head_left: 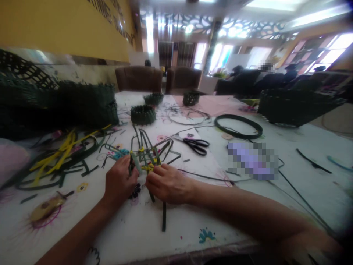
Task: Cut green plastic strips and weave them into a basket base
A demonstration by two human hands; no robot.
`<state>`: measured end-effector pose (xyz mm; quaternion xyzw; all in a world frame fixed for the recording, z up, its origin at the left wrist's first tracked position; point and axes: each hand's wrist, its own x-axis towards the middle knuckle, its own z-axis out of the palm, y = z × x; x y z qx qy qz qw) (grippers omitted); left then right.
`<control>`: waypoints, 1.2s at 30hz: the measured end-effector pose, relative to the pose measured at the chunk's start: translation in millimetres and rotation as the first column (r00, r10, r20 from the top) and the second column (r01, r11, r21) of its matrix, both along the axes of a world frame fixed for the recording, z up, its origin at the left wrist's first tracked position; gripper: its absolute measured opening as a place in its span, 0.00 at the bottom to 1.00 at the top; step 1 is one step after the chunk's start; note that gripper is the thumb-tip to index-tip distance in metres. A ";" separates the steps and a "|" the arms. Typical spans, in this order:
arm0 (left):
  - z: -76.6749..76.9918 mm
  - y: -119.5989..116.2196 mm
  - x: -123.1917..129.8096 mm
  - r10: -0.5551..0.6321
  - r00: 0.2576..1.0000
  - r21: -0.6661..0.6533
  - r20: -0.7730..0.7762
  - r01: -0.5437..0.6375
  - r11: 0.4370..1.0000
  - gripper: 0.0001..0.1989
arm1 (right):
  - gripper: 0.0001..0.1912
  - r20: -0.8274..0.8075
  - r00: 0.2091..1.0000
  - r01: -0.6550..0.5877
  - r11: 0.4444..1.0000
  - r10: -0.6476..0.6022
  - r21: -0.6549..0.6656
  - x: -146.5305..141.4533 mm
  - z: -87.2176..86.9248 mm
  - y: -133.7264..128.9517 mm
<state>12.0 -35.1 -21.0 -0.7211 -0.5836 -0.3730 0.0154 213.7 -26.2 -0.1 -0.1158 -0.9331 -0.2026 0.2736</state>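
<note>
A small piece of weaving [143, 156] made of dark green and yellow strips lies on the table in front of me, its loose green ends sticking out on several sides. My left hand [120, 178] is closed on a green strip at its left edge. At the near right edge, my right hand [168, 184] has its fingers closed on the strips beside the yellow band. Two green ends hang toward me below the right hand. The exact pinch of the fingertips is partly hidden. Black-handled scissors [194, 144] lie just beyond, to the right.
Loose yellow strips [62, 154] and green strips lie at left, near a large dark woven basket [88, 103]. Small green baskets [142, 115] stand farther back. At right are a coiled green band [238, 126], a blurred-out purple item [250, 162] and a large basket [292, 106].
</note>
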 end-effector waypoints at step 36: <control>-4.7 -8.2 13.0 0.008 0.954 0.334 -0.298 0.096 0.938 0.05 | 0.09 0.405 0.837 0.460 0.874 -0.367 -0.158 -14.5 15.3 -60.9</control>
